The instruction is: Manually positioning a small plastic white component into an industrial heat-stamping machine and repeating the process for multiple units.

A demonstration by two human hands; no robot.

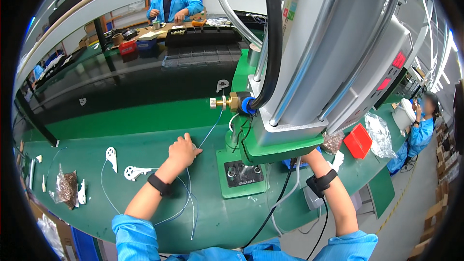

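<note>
My left hand (183,153) rests low over the green table, left of the press, its fingers curled round a white plastic part that shows only as a sliver at the fingertips. A thin blue cable (211,130) runs up from there toward the brass fitting (234,102). Two white plastic parts (111,158) (135,173) with thin cables lie to the left of that hand. My right hand (312,157) reaches behind the press head (285,140), at a blue bin (302,163); its fingers are hidden. Between my hands stands the green press base with a dark metal fixture (243,174).
A bag of small brown pieces (68,188) and another white part (82,192) lie at the far left. Right of the press are a red bin (357,141) and clear plastic bags (380,134). Black and grey cables hang over the table's front edge. Two people work farther off.
</note>
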